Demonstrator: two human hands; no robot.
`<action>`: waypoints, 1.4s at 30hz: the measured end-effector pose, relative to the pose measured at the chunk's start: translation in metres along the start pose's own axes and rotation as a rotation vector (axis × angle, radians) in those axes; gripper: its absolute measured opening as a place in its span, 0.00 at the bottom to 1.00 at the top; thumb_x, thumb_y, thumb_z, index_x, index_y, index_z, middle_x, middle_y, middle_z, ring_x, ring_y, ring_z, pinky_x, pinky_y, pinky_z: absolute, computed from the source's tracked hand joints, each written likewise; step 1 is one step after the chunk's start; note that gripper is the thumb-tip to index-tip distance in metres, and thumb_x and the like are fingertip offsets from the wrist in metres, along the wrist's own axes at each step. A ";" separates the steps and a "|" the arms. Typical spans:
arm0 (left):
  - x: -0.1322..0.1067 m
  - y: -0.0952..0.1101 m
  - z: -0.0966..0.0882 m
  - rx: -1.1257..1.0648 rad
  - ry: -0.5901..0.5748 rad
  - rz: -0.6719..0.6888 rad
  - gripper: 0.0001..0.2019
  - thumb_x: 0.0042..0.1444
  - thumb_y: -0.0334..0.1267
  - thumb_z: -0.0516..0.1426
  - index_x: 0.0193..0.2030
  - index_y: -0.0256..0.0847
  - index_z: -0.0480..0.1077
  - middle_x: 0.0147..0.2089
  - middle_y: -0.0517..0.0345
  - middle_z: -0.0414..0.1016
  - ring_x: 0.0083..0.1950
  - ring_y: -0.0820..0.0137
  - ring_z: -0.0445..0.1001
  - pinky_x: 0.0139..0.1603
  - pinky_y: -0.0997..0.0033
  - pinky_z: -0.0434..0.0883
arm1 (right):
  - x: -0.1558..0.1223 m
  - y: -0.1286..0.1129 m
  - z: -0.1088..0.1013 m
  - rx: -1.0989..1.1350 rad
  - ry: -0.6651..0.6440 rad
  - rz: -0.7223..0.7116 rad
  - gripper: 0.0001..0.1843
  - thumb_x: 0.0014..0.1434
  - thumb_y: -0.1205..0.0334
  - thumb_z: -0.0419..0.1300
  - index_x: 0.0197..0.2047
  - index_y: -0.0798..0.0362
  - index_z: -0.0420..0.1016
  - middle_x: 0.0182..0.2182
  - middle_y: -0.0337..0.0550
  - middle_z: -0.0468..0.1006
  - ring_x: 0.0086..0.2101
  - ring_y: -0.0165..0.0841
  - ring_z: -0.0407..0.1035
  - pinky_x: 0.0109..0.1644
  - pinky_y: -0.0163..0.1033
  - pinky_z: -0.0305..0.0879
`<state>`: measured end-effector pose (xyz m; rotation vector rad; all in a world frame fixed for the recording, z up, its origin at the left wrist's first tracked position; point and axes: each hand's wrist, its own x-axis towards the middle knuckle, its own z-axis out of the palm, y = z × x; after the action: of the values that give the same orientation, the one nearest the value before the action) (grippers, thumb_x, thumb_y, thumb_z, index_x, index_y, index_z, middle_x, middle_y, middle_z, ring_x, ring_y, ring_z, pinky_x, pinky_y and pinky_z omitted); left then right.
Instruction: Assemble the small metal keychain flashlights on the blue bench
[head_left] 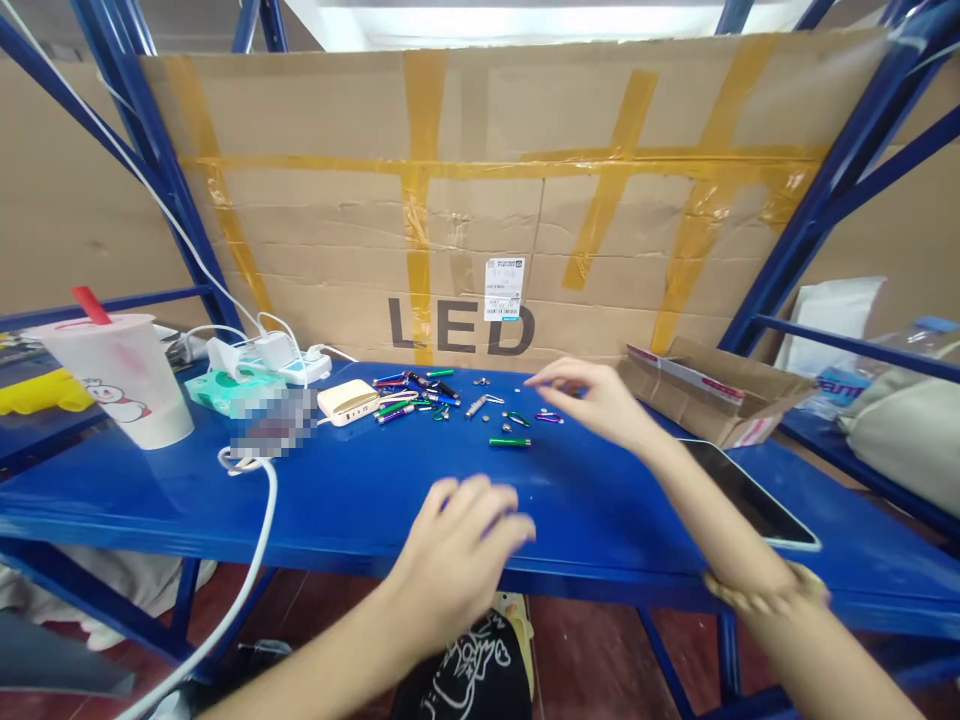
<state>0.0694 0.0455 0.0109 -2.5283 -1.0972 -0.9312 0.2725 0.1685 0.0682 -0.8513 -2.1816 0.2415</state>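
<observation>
Item: mini keychain flashlights [416, 393], scattered loose on my blue steel desk [337, 500]. My right hand [592, 400] hovers just beside them, fingers [555, 373] relaxed and empty. My left hand [450, 560] sits at the desk's front edge, also holding nothing.

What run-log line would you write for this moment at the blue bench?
left hand: over bench front | right hand: near purple clip | nearby: green tube

Pixelation [274, 422] hides one object; the tiny metal pieces [481, 381] are unclear.
</observation>
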 end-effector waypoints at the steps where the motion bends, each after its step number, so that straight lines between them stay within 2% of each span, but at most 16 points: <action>1: 0.015 -0.010 0.008 -0.025 -0.028 -0.015 0.11 0.61 0.31 0.45 0.42 0.42 0.66 0.44 0.57 0.67 0.45 0.71 0.65 0.47 0.68 0.61 | 0.007 0.012 0.010 -0.035 -0.091 0.007 0.09 0.57 0.64 0.55 0.39 0.53 0.75 0.36 0.41 0.72 0.31 0.25 0.66 0.35 0.31 0.63; 3: 0.047 -0.034 0.028 -0.060 -0.127 -0.047 0.08 0.60 0.35 0.47 0.41 0.43 0.66 0.43 0.58 0.67 0.46 0.69 0.64 0.47 0.66 0.60 | 0.017 0.036 0.030 -0.129 -0.264 0.026 0.08 0.55 0.68 0.57 0.38 0.52 0.76 0.36 0.39 0.72 0.31 0.25 0.65 0.35 0.31 0.60; 4: 0.062 -0.047 0.040 -0.064 -0.191 -0.061 0.08 0.58 0.40 0.51 0.41 0.41 0.66 0.44 0.56 0.67 0.47 0.67 0.64 0.48 0.64 0.60 | 0.020 0.047 0.039 -0.148 -0.310 0.030 0.08 0.54 0.68 0.57 0.38 0.53 0.76 0.35 0.40 0.72 0.31 0.26 0.65 0.35 0.30 0.60; 6: 0.085 -0.070 0.062 -0.058 -0.311 -0.082 0.16 0.50 0.48 0.58 0.38 0.38 0.67 0.44 0.52 0.66 0.48 0.63 0.64 0.50 0.62 0.61 | 0.019 0.061 0.052 -0.153 -0.351 0.036 0.07 0.54 0.72 0.56 0.31 0.55 0.76 0.34 0.40 0.72 0.32 0.25 0.65 0.35 0.29 0.58; 8: 0.094 -0.087 0.078 -0.087 -0.392 -0.079 0.19 0.47 0.50 0.60 0.36 0.36 0.66 0.41 0.51 0.66 0.46 0.62 0.65 0.49 0.62 0.62 | 0.015 0.066 0.058 -0.162 -0.359 0.044 0.08 0.55 0.72 0.56 0.28 0.55 0.75 0.32 0.38 0.71 0.32 0.25 0.65 0.34 0.28 0.57; 10: 0.093 -0.096 0.086 -0.181 -0.404 -0.056 0.15 0.50 0.47 0.58 0.36 0.37 0.66 0.39 0.54 0.67 0.45 0.65 0.66 0.47 0.65 0.63 | 0.010 0.064 0.057 -0.197 -0.345 0.054 0.07 0.56 0.69 0.56 0.31 0.52 0.75 0.34 0.38 0.71 0.33 0.25 0.66 0.34 0.28 0.57; 15: 0.080 -0.105 0.088 -0.363 -0.416 -0.029 0.07 0.56 0.40 0.54 0.37 0.40 0.67 0.36 0.57 0.67 0.43 0.68 0.65 0.45 0.68 0.62 | 0.006 0.055 0.047 -0.243 -0.236 0.127 0.11 0.58 0.65 0.55 0.44 0.50 0.74 0.38 0.40 0.71 0.37 0.27 0.66 0.39 0.30 0.60; 19: 0.081 -0.111 0.088 -0.479 -0.335 -0.067 0.06 0.58 0.39 0.52 0.37 0.39 0.66 0.38 0.58 0.68 0.42 0.71 0.66 0.47 0.68 0.62 | 0.004 0.056 0.047 -0.277 -0.221 0.156 0.12 0.58 0.67 0.54 0.46 0.52 0.73 0.40 0.42 0.71 0.38 0.28 0.66 0.38 0.30 0.60; 23: 0.084 -0.113 0.086 -0.666 -0.320 -0.149 0.06 0.55 0.38 0.54 0.38 0.38 0.65 0.38 0.58 0.70 0.41 0.72 0.68 0.41 0.73 0.64 | 0.003 0.061 0.056 -0.265 -0.233 0.099 0.12 0.58 0.69 0.54 0.45 0.53 0.73 0.40 0.43 0.71 0.38 0.29 0.66 0.39 0.30 0.60; 27: 0.085 -0.114 0.081 -0.801 -0.292 -0.141 0.05 0.54 0.36 0.54 0.37 0.38 0.63 0.38 0.57 0.69 0.42 0.72 0.69 0.40 0.75 0.65 | 0.006 0.065 0.066 -0.259 -0.213 0.022 0.11 0.59 0.70 0.53 0.41 0.53 0.74 0.39 0.42 0.70 0.37 0.28 0.66 0.40 0.32 0.59; 29: 0.085 -0.116 0.080 -0.828 -0.282 -0.138 0.05 0.53 0.35 0.54 0.37 0.38 0.62 0.38 0.58 0.69 0.42 0.72 0.69 0.42 0.75 0.66 | 0.007 0.066 0.068 -0.286 -0.217 -0.002 0.10 0.60 0.69 0.52 0.40 0.52 0.74 0.39 0.43 0.69 0.39 0.29 0.65 0.41 0.33 0.58; 34: 0.084 -0.118 0.083 -0.859 -0.268 -0.142 0.07 0.52 0.36 0.54 0.36 0.38 0.62 0.39 0.57 0.69 0.43 0.72 0.70 0.47 0.72 0.65 | 0.005 0.066 0.069 -0.427 -0.270 0.013 0.13 0.64 0.64 0.47 0.47 0.49 0.70 0.45 0.45 0.65 0.45 0.34 0.60 0.44 0.39 0.56; 37: 0.083 -0.117 0.086 -0.894 -0.262 -0.139 0.07 0.53 0.36 0.54 0.37 0.38 0.61 0.39 0.56 0.70 0.44 0.71 0.70 0.49 0.71 0.64 | 0.002 0.068 0.070 -0.470 -0.307 0.019 0.14 0.65 0.61 0.45 0.47 0.48 0.70 0.46 0.45 0.64 0.46 0.36 0.59 0.45 0.42 0.56; 42: 0.081 -0.117 0.091 -0.960 -0.240 -0.248 0.09 0.54 0.37 0.52 0.40 0.39 0.58 0.37 0.55 0.71 0.39 0.71 0.72 0.41 0.72 0.68 | -0.001 0.073 0.075 -0.452 -0.335 0.044 0.13 0.64 0.60 0.47 0.46 0.49 0.71 0.45 0.45 0.66 0.45 0.35 0.60 0.45 0.42 0.56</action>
<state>0.0694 0.2126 -0.0127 -3.3724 -1.2527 -1.5379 0.2553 0.2308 -0.0150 -1.1757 -2.5827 -0.1036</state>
